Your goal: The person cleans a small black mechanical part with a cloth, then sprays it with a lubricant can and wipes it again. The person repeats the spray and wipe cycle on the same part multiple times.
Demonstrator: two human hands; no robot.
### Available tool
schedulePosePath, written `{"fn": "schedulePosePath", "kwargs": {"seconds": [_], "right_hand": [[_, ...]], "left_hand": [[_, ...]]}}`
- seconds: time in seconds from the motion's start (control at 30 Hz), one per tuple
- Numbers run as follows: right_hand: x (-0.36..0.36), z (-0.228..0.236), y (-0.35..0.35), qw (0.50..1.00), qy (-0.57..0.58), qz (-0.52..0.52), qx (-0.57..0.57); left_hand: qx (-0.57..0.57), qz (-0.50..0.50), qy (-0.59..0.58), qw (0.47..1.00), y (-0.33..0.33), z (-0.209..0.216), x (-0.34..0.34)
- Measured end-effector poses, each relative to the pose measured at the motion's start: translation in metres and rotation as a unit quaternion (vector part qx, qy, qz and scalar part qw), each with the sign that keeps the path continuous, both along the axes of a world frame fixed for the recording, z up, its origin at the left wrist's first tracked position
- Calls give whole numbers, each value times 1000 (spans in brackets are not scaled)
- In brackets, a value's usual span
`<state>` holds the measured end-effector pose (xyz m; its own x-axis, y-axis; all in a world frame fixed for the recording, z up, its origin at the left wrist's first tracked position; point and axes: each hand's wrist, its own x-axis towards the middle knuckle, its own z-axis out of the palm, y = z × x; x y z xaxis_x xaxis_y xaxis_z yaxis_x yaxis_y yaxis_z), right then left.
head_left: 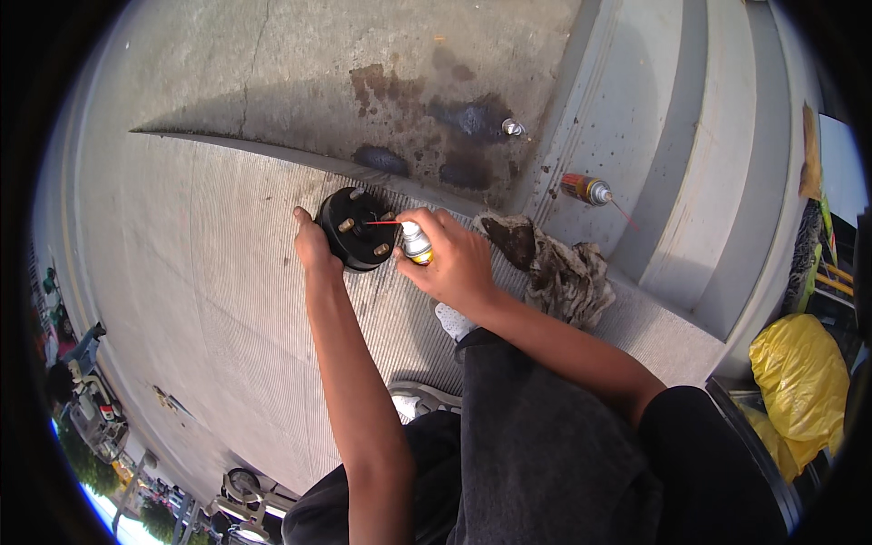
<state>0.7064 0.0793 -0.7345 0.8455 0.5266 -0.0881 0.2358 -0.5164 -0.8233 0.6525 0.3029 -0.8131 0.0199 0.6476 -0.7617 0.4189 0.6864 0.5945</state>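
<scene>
Your left grip (314, 241) touches the left of the drum (350, 248) over ribbed concrete (218, 245), can't tell how closed; right grip (454, 259) wraps the can (418, 244), straw (383, 222) toward drum. Spraying looks under way; remainder unclear.

My round black drum (361, 252) shows me brassy studs (347, 224); just right of it, my spray can (418, 246) points a red straw (384, 222) inward.

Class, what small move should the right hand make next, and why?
Probably a short press on the spray can's nozzle: the right hand holds the can, its red straw points at the black drum's middle, and the left hand is against the drum's side.
</scene>
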Motion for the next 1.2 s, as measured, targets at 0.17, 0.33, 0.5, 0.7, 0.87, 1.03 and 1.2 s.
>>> {"fn": "schedulePosePath", "kwargs": {"seconds": [0.17, 0.33, 0.5, 0.7, 0.87, 1.03, 1.2], "right_hand": [[5, -22, 2, 988, 129, -61, 65], [21, -70, 2, 916, 354, -106, 157], [49, -66, 1, 833, 525, -96, 148], [55, -69, -1, 814, 562, -78, 121], [58, -69, -8, 854, 502, -47, 127], [72, -62, -10, 956, 259, -49, 126], [73, -55, -16, 969, 245, -4, 18]], "left_hand": [[7, -54, 79, 995, 2, 4, 8], [38, -118, 104, 987, 15, -15, 0], [23, -154, 62, 986, 23, -18, -10], [19, -173, 36, 984, 22, -13, -11], [23, -186, 23, 982, 20, -7, -10], [38, -199, 42, 978, 19, -3, -7], [45, -221, 39, 974, 20, -2, -9]]}}
